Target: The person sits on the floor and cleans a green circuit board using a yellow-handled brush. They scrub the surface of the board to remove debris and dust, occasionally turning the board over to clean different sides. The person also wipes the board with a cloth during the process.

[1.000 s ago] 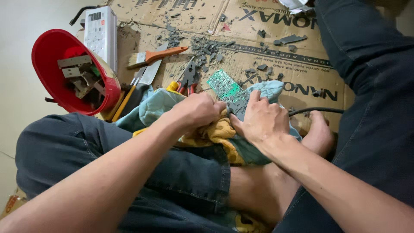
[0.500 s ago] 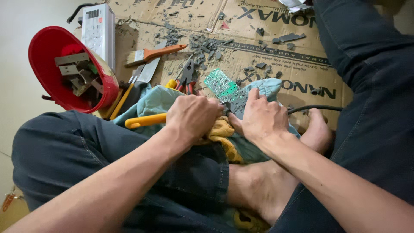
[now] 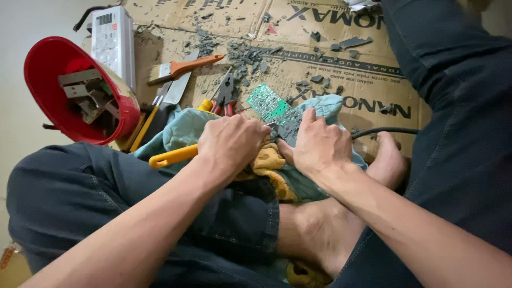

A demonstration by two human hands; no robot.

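- Closest in, gripping a yellow-handled tool in the left hand, fist clenched round the handle, metal tip pressing toward the green circuit board just past the knuckles.
- Beside it, steadying the near end of the board with the right hand, fingers curled down on a dark part fixed there; whether pinching or only pressing, impossible to tell.
- Resting under both hands: a teal and yellow cloth bunched over the lap, the board lying on its far edge.
- Judging by the board, prying in progress and unfinished: dark piece still attached, green face mostly bare.
- Trailing away to the right of the right hand: a black cable, passing over a bare foot and possibly snagging a wrist.
- Just beyond the left hand, lying within reach: red-handled pliers, a flat blade and an orange-handled brush.
- Further out, scattering across the cardboard sheet: many grey broken chips, hinting at plenty already stripped.
- Far to the left, tipping toward the lap: a red bucket holding metal scraps, with a white power unit behind it.
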